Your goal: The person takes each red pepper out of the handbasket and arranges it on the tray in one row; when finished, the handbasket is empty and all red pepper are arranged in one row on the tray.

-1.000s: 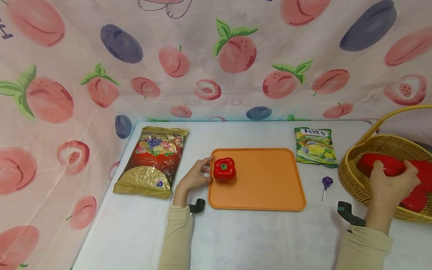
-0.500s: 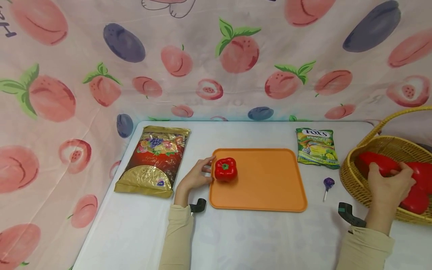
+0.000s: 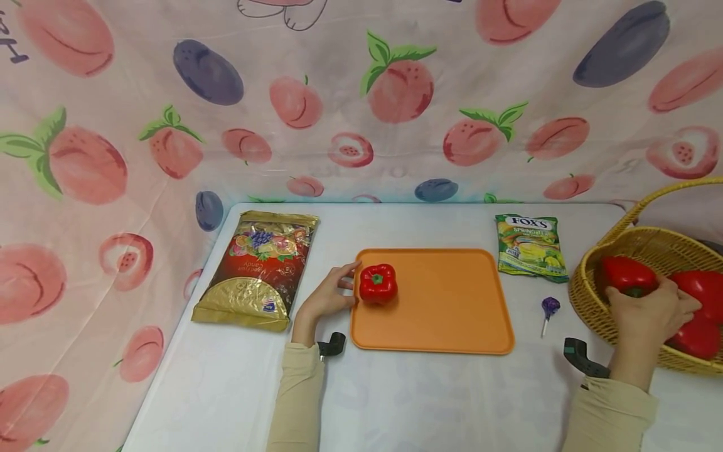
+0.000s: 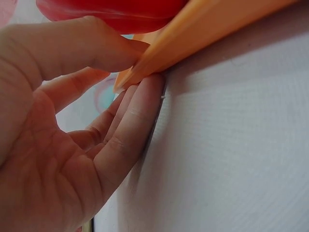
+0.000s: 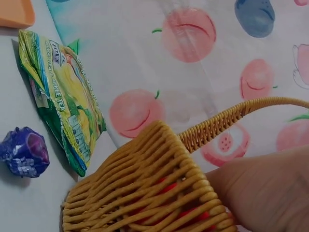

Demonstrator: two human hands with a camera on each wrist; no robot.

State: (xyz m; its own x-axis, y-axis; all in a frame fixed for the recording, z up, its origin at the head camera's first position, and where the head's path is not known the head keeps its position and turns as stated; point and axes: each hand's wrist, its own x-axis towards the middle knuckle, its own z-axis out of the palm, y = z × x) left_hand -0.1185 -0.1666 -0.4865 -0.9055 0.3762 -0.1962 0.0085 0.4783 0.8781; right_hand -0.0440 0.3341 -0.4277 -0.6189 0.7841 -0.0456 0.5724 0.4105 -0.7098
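Note:
On the orange tray [image 3: 446, 301], near its left edge, sits a red bell pepper [image 3: 378, 284] with a green stem. My left hand [image 3: 327, 295] holds the tray's left rim. In the left wrist view the thumb [image 4: 96, 46] lies on the rim and the other fingers are against its outer side. At the far right my right hand [image 3: 652, 311] reaches into a wicker basket [image 3: 587, 295], thumb and fingers around a second bell pepper [image 3: 627, 271] whose stem faces me. The right wrist view hides the fingertips behind the basket wall [image 5: 130, 188].
More red peppers [image 3: 700, 336] lie in the basket, under its tall handle [image 3: 627, 216]. A green candy bag [image 3: 531, 248] and a purple lollipop [image 3: 550, 307] lie between tray and basket. Left of the tray is a red and gold candy bag [image 3: 257, 270]. Patterned cloth hangs behind.
In the basket, my right hand has lowered and its fingers have curled more; the pepper there has turned, so its stem now shows. My left hand stays on the tray rim.

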